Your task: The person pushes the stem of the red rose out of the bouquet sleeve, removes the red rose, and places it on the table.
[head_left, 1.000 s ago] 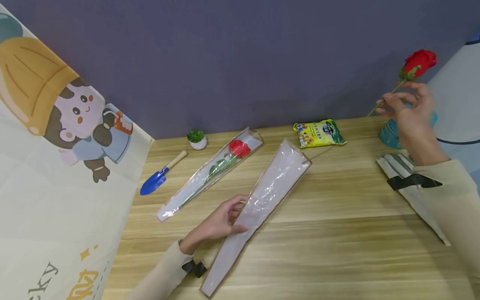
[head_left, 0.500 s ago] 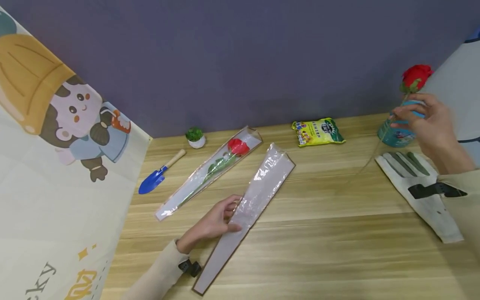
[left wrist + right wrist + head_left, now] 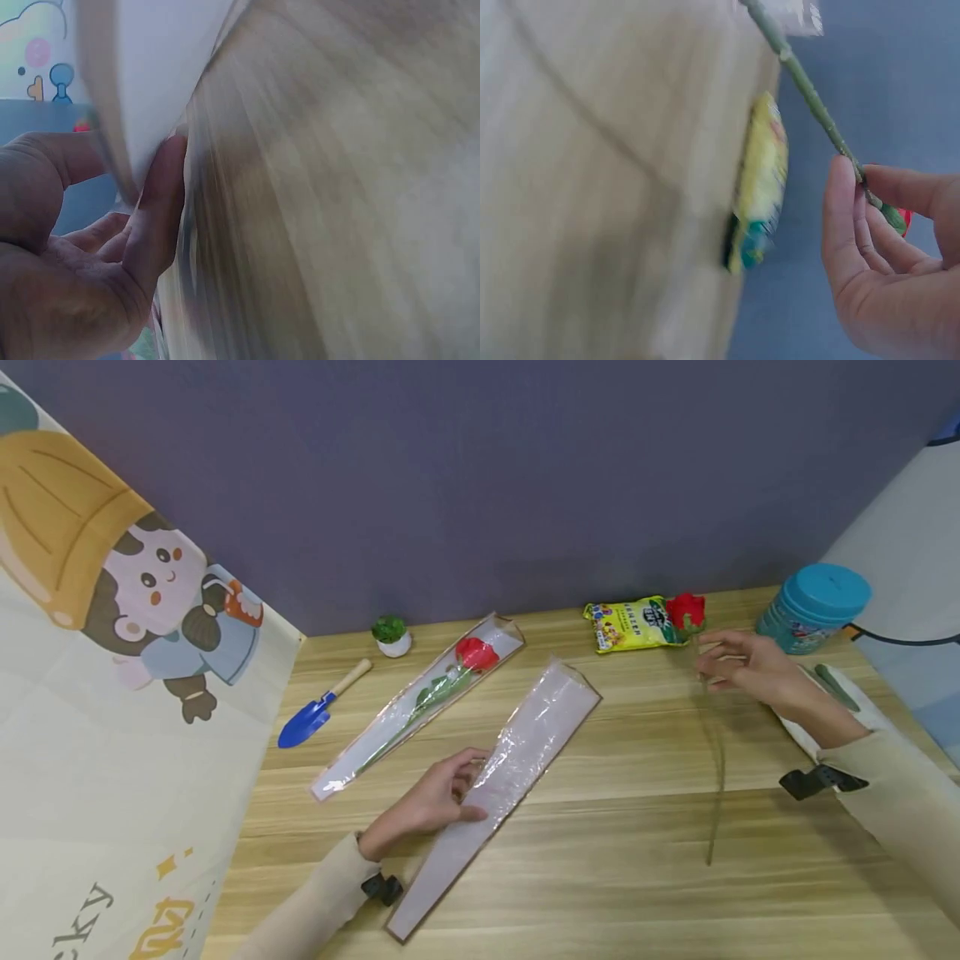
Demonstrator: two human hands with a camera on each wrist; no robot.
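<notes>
My left hand (image 3: 431, 797) holds a slim flower sleeve (image 3: 536, 735) with a clear shiny front, thumb on its face and fingers at its far edge. In the left wrist view the sleeve (image 3: 165, 67) passes between thumb and fingers. My right hand (image 3: 753, 670) pinches a red rose (image 3: 684, 608) by the stem, just below the bloom. Its long thin stem hangs down toward the table's front, to the right of the sleeve. In the right wrist view thumb and fingertips meet on the green stem (image 3: 810, 94); the bloom is mostly hidden behind the fingers.
Left of the sleeve lies a second sleeve with a rose (image 3: 476, 653) inside. A blue trowel (image 3: 306, 723) and small potted plant (image 3: 393, 639) are farther left. A yellow packet (image 3: 633, 623) lies at the back, a blue canister (image 3: 817, 606) back right. My right arm partly covers a glove (image 3: 862, 697).
My right hand has brought the rose left and down from the far right, its stem swinging to point toward me. The left hand and its sleeve shifted slightly left and stayed low.
</notes>
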